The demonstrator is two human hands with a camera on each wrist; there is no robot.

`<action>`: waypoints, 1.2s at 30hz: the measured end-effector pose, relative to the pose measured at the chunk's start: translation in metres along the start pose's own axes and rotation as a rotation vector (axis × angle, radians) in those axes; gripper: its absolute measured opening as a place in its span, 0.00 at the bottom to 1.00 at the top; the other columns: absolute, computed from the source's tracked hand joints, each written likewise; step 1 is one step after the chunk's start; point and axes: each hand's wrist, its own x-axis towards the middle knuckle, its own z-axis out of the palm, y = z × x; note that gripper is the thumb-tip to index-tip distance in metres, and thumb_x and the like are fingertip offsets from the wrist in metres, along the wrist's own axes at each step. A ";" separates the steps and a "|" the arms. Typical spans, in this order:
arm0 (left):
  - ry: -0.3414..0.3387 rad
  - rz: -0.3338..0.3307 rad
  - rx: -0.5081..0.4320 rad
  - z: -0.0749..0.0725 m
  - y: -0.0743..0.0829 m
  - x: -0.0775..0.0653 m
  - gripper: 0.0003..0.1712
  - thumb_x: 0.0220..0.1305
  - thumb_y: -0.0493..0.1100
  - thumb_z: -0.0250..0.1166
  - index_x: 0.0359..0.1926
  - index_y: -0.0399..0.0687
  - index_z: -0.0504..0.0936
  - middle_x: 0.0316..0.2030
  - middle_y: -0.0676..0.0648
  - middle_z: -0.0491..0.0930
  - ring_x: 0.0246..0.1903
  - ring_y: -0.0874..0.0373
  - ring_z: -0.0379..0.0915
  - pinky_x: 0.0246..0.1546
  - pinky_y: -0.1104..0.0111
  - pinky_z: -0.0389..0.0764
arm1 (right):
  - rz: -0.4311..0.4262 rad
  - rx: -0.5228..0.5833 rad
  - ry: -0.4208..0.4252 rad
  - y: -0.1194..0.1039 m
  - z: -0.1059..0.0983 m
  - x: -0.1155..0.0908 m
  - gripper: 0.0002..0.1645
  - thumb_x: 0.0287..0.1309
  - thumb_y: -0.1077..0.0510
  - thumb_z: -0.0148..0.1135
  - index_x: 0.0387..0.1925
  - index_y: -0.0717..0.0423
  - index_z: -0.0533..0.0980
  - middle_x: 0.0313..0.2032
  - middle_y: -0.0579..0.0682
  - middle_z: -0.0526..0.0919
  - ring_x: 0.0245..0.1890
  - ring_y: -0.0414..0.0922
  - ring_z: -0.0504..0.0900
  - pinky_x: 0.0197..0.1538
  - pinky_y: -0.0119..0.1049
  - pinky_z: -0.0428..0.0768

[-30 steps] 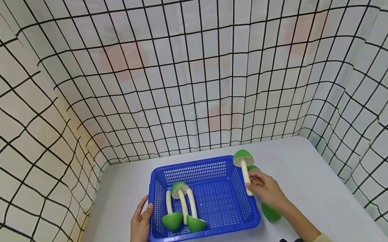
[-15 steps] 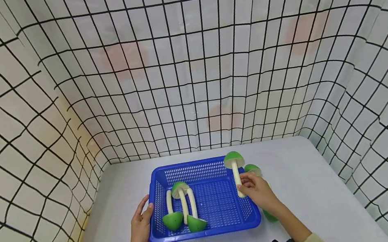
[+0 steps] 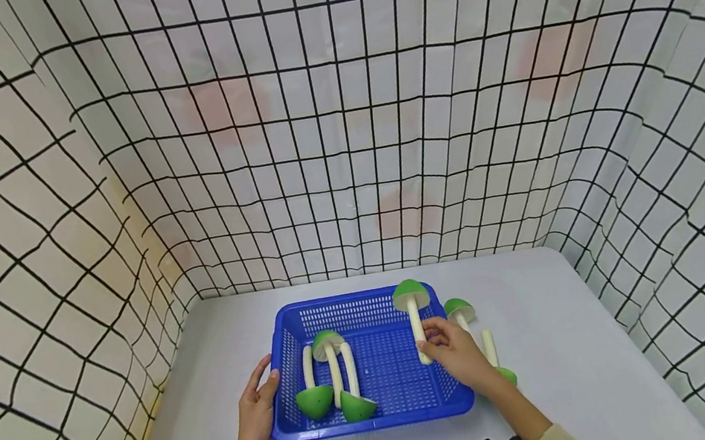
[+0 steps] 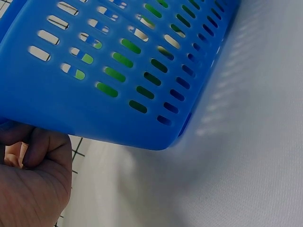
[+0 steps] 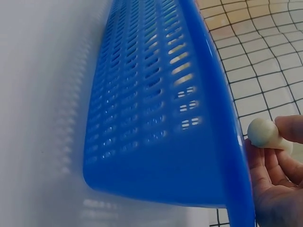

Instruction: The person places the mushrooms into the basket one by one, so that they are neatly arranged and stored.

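My right hand (image 3: 458,352) pinches the white stem of a green-capped toy mushroom (image 3: 413,311), cap pointing away, over the right part of the blue plastic basket (image 3: 373,423). The right wrist view shows the stem's rounded end (image 5: 263,133) between thumb and fingers, just past the rim. At the basket's left side, my left hand (image 3: 255,406) grips the rim, its curled fingers (image 4: 49,147) showing in the left wrist view. Inside the basket on the left lie a mushroom with its cap away from me (image 3: 327,344) and two with caps toward me, one (image 3: 315,403) left of the other (image 3: 357,405).
To the right of the basket, two more toy mushrooms lie on the white table (image 3: 566,340): one with its cap at the far end (image 3: 458,308), another with its cap at the near end (image 3: 507,376). Black grid lines on white walls (image 3: 341,139) surround the table.
My right hand has carried the mushroom left, from the basket's right edge to over its inside. More of the mushrooms on the right now shows. The left hand and basket stay put.
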 end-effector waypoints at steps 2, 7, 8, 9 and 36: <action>0.000 -0.002 0.001 0.000 0.000 0.000 0.33 0.75 0.61 0.59 0.76 0.63 0.67 0.57 0.34 0.83 0.47 0.49 0.84 0.43 0.65 0.86 | 0.007 0.000 -0.004 0.000 0.002 0.000 0.22 0.68 0.58 0.66 0.60 0.58 0.76 0.49 0.53 0.83 0.44 0.43 0.83 0.44 0.29 0.82; 0.004 0.000 0.003 -0.001 -0.001 0.000 0.34 0.74 0.62 0.60 0.76 0.64 0.67 0.56 0.36 0.84 0.46 0.50 0.84 0.43 0.65 0.86 | 0.008 -0.019 0.009 -0.004 0.006 0.001 0.21 0.69 0.59 0.66 0.60 0.58 0.76 0.48 0.53 0.83 0.45 0.43 0.83 0.44 0.29 0.82; 0.005 0.001 0.001 -0.001 -0.001 0.000 0.34 0.74 0.62 0.60 0.76 0.64 0.67 0.56 0.36 0.84 0.46 0.51 0.85 0.43 0.65 0.86 | 0.004 -0.023 0.009 -0.004 0.007 0.001 0.21 0.69 0.59 0.65 0.60 0.58 0.76 0.48 0.53 0.83 0.45 0.43 0.83 0.44 0.29 0.82; 0.005 0.002 0.000 -0.001 -0.001 0.000 0.34 0.74 0.62 0.60 0.76 0.64 0.67 0.56 0.36 0.84 0.45 0.51 0.85 0.43 0.65 0.86 | 0.002 -0.023 0.009 -0.005 0.008 0.002 0.21 0.68 0.59 0.65 0.60 0.58 0.76 0.48 0.53 0.83 0.45 0.43 0.83 0.44 0.28 0.82; -0.002 -0.007 -0.025 0.001 0.001 -0.001 0.33 0.74 0.61 0.60 0.76 0.64 0.67 0.57 0.35 0.83 0.47 0.49 0.84 0.43 0.65 0.87 | 0.000 0.012 -0.043 0.000 0.032 0.011 0.19 0.65 0.60 0.68 0.56 0.59 0.77 0.46 0.54 0.83 0.41 0.43 0.83 0.41 0.30 0.82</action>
